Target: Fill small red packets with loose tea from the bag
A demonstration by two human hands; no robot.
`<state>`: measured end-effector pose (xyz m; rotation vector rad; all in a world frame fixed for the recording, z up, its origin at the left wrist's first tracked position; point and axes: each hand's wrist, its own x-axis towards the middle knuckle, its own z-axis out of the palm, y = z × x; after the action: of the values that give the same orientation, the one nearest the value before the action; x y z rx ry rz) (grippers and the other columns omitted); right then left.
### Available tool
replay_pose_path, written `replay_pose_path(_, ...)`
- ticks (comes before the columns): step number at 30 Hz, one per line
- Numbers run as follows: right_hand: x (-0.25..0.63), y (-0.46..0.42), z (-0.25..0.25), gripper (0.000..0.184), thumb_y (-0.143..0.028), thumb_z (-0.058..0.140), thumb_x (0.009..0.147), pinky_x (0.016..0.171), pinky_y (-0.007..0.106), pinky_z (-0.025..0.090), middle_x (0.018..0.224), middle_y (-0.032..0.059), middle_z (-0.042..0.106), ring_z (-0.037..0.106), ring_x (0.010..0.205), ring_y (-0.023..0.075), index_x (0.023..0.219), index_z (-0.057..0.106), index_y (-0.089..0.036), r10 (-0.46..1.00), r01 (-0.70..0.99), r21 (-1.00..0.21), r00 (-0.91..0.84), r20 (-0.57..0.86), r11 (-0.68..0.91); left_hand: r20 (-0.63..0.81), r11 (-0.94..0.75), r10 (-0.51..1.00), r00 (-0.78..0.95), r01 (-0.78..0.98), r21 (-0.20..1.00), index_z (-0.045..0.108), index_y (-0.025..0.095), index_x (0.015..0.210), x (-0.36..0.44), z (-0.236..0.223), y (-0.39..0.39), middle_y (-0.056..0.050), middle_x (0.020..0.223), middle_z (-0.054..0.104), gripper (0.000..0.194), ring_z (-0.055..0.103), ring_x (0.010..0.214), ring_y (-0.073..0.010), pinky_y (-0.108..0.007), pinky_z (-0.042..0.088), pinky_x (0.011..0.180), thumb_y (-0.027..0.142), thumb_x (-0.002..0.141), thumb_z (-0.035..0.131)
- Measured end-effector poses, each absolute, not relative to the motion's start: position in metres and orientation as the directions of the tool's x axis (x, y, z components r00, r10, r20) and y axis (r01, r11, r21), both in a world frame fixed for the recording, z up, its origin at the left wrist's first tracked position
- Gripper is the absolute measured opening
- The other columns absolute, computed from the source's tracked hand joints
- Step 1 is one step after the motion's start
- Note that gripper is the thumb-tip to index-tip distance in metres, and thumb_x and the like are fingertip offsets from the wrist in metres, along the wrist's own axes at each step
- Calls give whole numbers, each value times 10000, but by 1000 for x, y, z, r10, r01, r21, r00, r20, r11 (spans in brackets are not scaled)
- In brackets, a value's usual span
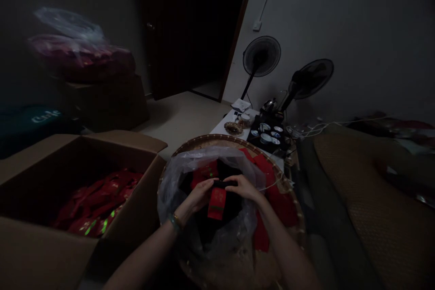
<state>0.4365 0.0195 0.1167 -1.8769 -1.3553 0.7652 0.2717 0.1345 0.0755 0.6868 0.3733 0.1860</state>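
My left hand [203, 192] and my right hand [242, 186] are close together over an open clear plastic bag [170, 176]. Between them, their fingers pinch the two ends of a narrow black strip [224, 184]; its material is too dark to make out. Just below it, a small red packet [216, 204] with faint gold marks and a green line hangs or lies against it; I cannot tell whether they are joined. Inside the bag are black items [205, 231] and another red piece [204, 173]. A bracelet [175, 223] circles my left wrist.
The bag rests in a round woven tray [190, 142] with flat red pieces [277, 199] on its right. An open cardboard box [132, 204] with many red packets [98, 199] stands left. Beyond are cups [266, 137] on a low table and two fans [261, 56].
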Motion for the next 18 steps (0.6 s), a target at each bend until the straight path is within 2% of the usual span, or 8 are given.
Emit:
replay_pose_path(5, 437, 20, 116, 308, -327, 654, 693, 837, 360, 453, 972, 54, 691, 621, 902, 241, 962, 685, -180, 957, 540, -810, 278, -84, -228, -258, 749, 284, 923, -46, 661, 609, 141, 1048, 272, 75, 135, -80, 857, 658, 461, 590, 692, -157, -281, 424, 676, 393, 676, 710)
replay_pose_path(18, 437, 20, 114, 302, -320, 652, 689, 822, 358, 465, 971, 52, 691, 624, 901, 238, 956, 683, -181, 954, 525, -817, 285, -95, -238, -270, 754, 295, 917, -49, 655, 622, 139, 1016, 271, 77, 133, -80, 838, 660, 467, 593, 675, -159, -281, 426, 676, 393, 641, 737)
